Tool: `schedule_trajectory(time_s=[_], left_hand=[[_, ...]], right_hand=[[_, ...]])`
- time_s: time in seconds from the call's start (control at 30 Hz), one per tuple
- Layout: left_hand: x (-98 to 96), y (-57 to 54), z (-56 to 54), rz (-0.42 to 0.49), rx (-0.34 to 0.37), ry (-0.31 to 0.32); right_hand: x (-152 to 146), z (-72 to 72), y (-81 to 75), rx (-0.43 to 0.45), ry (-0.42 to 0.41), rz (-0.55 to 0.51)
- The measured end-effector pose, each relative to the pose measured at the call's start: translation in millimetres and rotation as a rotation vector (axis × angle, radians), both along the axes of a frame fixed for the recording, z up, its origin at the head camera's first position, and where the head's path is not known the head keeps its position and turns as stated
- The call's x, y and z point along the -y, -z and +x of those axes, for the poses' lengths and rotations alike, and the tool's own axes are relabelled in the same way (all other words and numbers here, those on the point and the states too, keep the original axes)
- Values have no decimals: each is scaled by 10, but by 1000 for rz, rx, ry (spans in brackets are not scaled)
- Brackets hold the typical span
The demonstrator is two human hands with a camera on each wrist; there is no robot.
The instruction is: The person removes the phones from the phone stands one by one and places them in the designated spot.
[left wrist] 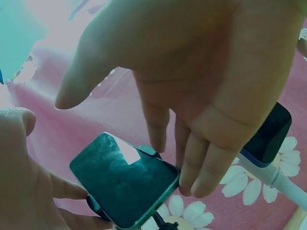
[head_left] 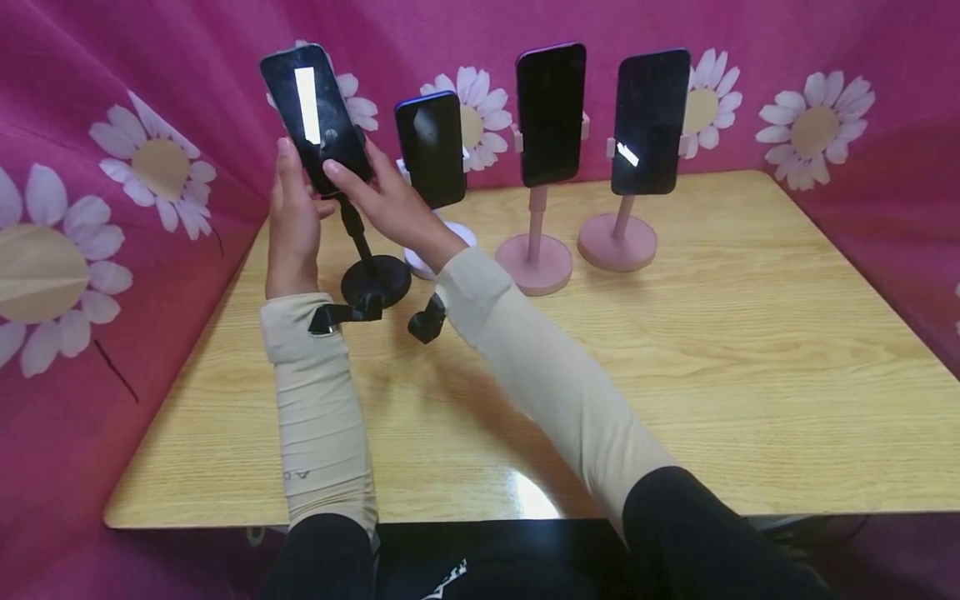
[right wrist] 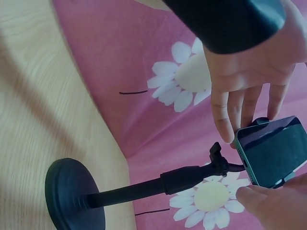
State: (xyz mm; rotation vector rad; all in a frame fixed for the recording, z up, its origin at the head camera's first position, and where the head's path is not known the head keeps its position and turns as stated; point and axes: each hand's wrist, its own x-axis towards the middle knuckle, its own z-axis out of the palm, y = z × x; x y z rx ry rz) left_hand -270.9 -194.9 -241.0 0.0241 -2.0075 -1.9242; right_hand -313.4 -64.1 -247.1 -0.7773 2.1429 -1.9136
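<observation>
A dark phone (head_left: pixel 318 117) sits tilted in the clamp of a black stand (head_left: pixel 377 281) at the left of the table. My left hand (head_left: pixel 292 225) is at the phone's left side, its straight fingers reaching the clamp, as the right wrist view shows. From the right comes my right hand (head_left: pixel 401 204), its thumb in front of the lower screen and its other fingers by the phone's right side. In the left wrist view, that thumb is spread apart from the phone (left wrist: pixel 124 179), with straight fingers near its edge. Parts of the fingers behind the phone are hidden.
To the right stand a blue-edged phone (head_left: pixel 431 150) on a white stand (head_left: pixel 459 231) and two phones (head_left: pixel 551 117) on pink stands (head_left: pixel 534 265). Pink flowered cloth (head_left: pixel 225 50) surrounds the wooden table (head_left: pixel 750 350) at the back and sides.
</observation>
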Motion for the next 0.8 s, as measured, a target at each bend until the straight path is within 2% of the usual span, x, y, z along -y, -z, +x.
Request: schedule_trajectory(time_s=[0.1, 0.2, 0.3, 0.47, 0.63, 0.8], left_hand=[[3, -17, 26, -36, 10, -12], [-4, -39, 47, -88, 33, -27], [-9, -67, 79, -167, 67, -49], [-15, -118, 158, -286, 100, -68], [-19, -174, 256, -390, 125, -61], [-35, -240, 357, -464, 153, -45]], right_hand=[[-14, 21, 8, -5, 7, 0], [-64, 63, 5, 27, 45, 65], [-118, 97, -2, 40, 72, 124], [-213, 164, -5, 30, 83, 158], [-323, 248, -12, 23, 63, 171], [-460, 334, -27, 1, 37, 116]])
